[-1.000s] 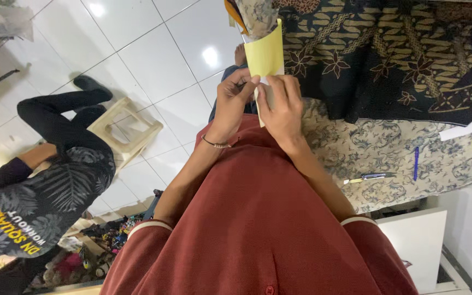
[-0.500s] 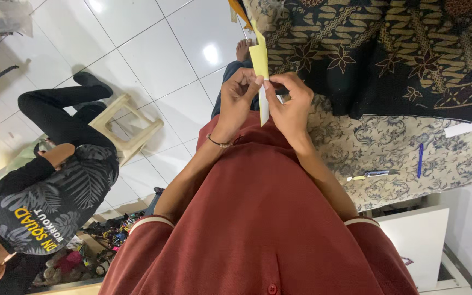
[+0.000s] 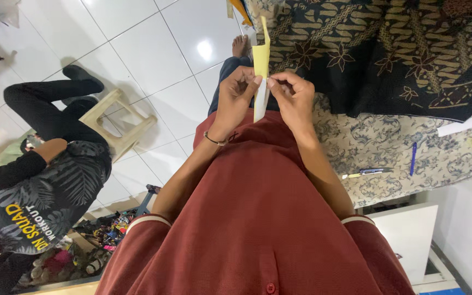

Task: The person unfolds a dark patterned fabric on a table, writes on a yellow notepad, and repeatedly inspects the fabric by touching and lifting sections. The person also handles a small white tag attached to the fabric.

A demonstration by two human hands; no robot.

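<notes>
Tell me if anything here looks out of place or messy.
Little stands out. The left hand and right hand pinch a folded yellow paper upright between them. A dark patterned cloth lies rumpled across the covered table, and small colourful items lie jumbled low on the left, beside another person.

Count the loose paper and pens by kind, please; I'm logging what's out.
Yellow folded paper, pinched by left hand and right hand: 1
White paper slip on patterned cloth: 1
Blue pens: 2
Total: 4
</notes>
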